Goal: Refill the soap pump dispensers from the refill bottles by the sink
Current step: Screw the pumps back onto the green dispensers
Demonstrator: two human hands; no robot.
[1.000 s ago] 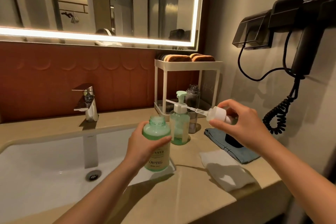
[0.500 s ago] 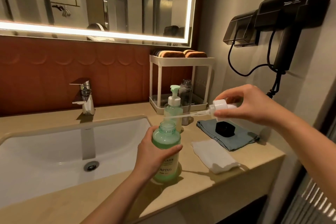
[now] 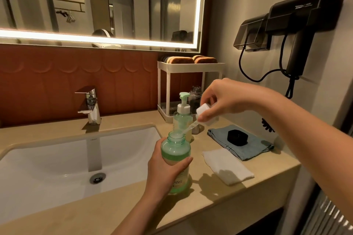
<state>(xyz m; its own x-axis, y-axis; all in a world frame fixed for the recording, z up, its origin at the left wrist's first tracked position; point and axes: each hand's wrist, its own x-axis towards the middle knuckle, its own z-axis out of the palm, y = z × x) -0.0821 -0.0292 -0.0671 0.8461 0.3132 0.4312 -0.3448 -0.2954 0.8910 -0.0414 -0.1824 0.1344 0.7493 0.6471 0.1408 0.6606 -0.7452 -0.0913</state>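
Our left grip clamps the open bottle at lower centre. Our right grip pinches the pump, its tube tip at the bottle's mouth.

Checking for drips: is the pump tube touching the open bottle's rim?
Cannot tell. In the head view the tube tip overlaps the mouth of the bottle, but contact or a gap isn't plain.

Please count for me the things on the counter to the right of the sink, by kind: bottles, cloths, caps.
Bottles: 3 (open green bottle, pump dispenser, dark bottle)
Cloths: 2 (blue cloth, white cloth)
Caps: 1 (black cap)
Total: 6
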